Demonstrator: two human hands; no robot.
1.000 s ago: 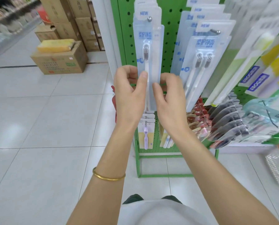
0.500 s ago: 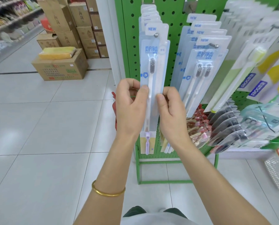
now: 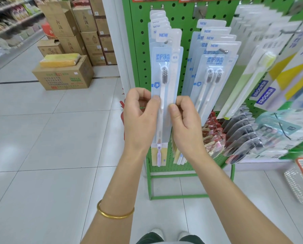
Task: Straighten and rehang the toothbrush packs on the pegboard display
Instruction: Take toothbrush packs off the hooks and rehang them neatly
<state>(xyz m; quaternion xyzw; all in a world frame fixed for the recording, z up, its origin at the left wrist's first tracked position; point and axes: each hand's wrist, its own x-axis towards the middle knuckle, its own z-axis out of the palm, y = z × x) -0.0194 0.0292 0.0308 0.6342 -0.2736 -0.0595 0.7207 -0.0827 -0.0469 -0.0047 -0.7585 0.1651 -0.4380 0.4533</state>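
A green pegboard (image 3: 136, 55) carries rows of pale blue toothbrush packs. The front pack of the left row (image 3: 164, 67) hangs upright from its peg, with several more packs behind it. My left hand (image 3: 140, 117) pinches this pack's left edge at mid height between thumb and fingers. My right hand (image 3: 184, 120) pinches its right edge at the same height. A second row of like packs (image 3: 214, 67) hangs on the peg to the right, slightly tilted.
Larger toothbrush packs (image 3: 263, 71) and dark blister packs (image 3: 244, 138) hang further right. Cardboard boxes (image 3: 64, 74) stand on the tiled floor at left. A white mesh basket (image 3: 300, 182) sits at the lower right. The stand's green frame (image 3: 164, 196) meets the floor below.
The view has tilted upward, so the rack and my hands sit lower in frame. Both hands still hold the same front pack by its edges, a little lower on it.
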